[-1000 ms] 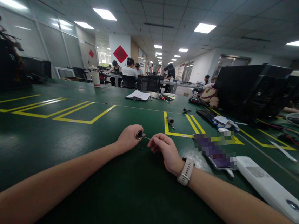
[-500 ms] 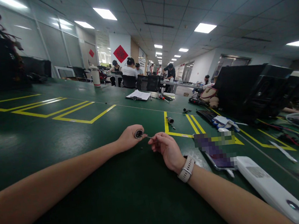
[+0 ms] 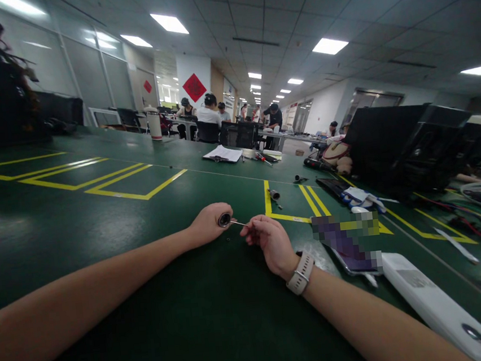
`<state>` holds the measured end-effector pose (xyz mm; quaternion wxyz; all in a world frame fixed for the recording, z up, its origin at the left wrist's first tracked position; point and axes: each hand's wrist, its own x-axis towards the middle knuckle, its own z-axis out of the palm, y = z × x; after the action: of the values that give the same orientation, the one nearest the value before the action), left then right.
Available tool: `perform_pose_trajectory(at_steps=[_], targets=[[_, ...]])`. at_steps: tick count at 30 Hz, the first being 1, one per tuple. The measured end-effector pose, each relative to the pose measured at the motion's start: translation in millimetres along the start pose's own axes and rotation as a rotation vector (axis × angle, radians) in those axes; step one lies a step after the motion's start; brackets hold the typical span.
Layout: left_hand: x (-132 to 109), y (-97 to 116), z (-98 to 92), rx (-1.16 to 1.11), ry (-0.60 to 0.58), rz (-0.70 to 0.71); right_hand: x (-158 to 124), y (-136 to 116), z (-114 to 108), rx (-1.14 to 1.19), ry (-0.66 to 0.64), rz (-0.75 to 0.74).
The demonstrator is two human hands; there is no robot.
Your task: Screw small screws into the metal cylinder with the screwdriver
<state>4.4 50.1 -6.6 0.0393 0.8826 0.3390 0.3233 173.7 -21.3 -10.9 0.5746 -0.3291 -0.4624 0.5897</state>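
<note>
In the head view my left hand (image 3: 211, 223) is closed around a round metal part (image 3: 224, 220), its dark ring-shaped opening facing me. My right hand (image 3: 268, 240), with a beige watch strap on the wrist, pinches a thin metal rod (image 3: 239, 223). The rod's far tip meets the edge of the round part; whether it enters the opening I cannot tell. A tiny dark piece (image 3: 228, 239) lies on the green table (image 3: 185, 310) below my left hand. Beyond my right hand, a short metal cylinder (image 3: 274, 194) rests inside yellow tape lines, with small bits beside it.
To the right lie a phone (image 3: 349, 246), a long white device (image 3: 439, 303) and a blue-and-white glove (image 3: 363, 198). Farther back are a clipboard with papers (image 3: 223, 154), a screwdriver (image 3: 263, 158) and a white bottle (image 3: 154, 124). Dark equipment (image 3: 407, 142) stands at right; people sit behind.
The round part in my left hand has turned slightly and sits a little lower. The rod's tip has shifted from across the opening to near its right edge. My right hand has barely moved.
</note>
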Motion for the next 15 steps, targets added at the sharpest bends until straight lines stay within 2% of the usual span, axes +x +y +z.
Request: perform_pose_trajectory(at_steps=[5,10,15], targets=[[-0.2,-3.5,1.2,-0.068,-0.018,0.011,0.3,-2.0,-0.7,0.024,-0.010,0.005],[0.4,-4.8,3.8,0.008,0.010,-0.035,-0.4,2.3,1.1,-0.022,0.024,-0.046],[0.4,-1.0,2.1,0.031,-0.019,-0.011,-1.3,3.9,2.3,-0.084,0.023,-0.046]])
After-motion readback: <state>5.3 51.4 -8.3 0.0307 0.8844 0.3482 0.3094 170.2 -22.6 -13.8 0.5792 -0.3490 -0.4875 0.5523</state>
